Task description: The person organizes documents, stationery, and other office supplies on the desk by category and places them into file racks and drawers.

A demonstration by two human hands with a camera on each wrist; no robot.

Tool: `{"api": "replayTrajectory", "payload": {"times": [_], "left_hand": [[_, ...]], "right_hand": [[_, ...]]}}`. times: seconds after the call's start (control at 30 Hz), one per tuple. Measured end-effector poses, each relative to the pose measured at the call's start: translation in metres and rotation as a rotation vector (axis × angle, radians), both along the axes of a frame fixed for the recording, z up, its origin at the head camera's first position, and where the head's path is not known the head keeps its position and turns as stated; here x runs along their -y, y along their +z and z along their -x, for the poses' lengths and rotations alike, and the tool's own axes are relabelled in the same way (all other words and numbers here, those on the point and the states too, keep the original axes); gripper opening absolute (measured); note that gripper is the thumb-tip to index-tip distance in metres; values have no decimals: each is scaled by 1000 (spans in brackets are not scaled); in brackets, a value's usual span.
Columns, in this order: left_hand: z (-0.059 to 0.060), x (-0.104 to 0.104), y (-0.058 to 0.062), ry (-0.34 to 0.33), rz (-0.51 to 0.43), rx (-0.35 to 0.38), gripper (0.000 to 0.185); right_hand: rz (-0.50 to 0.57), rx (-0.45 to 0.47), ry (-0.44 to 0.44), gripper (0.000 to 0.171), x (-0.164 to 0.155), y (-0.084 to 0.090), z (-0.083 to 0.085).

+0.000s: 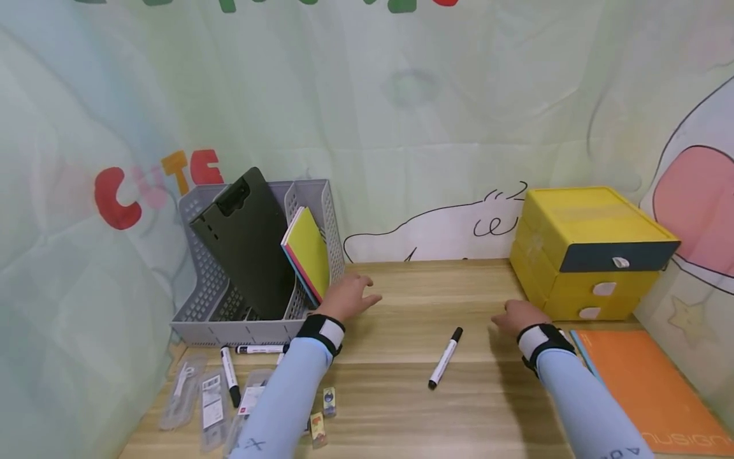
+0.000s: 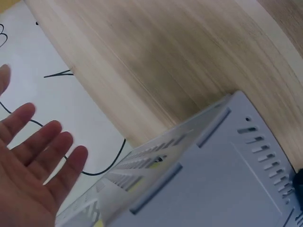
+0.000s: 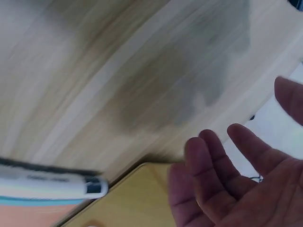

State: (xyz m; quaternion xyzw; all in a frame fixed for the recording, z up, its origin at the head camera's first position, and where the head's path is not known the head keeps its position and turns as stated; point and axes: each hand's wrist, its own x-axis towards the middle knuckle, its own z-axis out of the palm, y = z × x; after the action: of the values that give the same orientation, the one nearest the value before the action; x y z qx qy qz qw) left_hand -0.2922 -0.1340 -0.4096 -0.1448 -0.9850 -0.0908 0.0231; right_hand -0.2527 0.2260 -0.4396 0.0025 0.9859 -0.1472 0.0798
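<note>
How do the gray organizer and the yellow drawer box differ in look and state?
The gray organizer is open and perforated; the yellow drawer box has a closed top. The organizer shows a leaning dark clipboard and notebooks; the drawer box shows three drawer fronts, the top one dark. Both stand on the wooden table.

At lower left, the left grip [image 2: 28,184], a bare hand, shows 4 loosely extended fingers and a thumb tip in front of a white backdrop [image 2: 57,97] with black lines. A grey slotted holder [image 2: 222,175] fills the lower middle, standing on the wood-grained desk [image 2: 189,42].
</note>
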Motion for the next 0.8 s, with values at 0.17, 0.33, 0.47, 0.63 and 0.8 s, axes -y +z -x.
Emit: {"api": "replayTrajectory", "payload": {"times": [0.17,0.33,0.47,0.63,0.8], "left_hand": [[-1,-4,0,22,8,69,50],[-1,-3,-2,3,16,75,47],[-2,-2,-5,-3,23,84,45],[-3,-3,-9,-2,11,102,46],[-2,-3,-11,8,23,101,45]], "right_hand": [[18,17,-103,35,-20,12,-11],[57,7,-268,35,-44,17,-21],[71,17,-351,38,-66,8,-24],[27,26,-421,43,-104,-10,-26],[-1,88,-571,57,-142,-23,-29]]}}
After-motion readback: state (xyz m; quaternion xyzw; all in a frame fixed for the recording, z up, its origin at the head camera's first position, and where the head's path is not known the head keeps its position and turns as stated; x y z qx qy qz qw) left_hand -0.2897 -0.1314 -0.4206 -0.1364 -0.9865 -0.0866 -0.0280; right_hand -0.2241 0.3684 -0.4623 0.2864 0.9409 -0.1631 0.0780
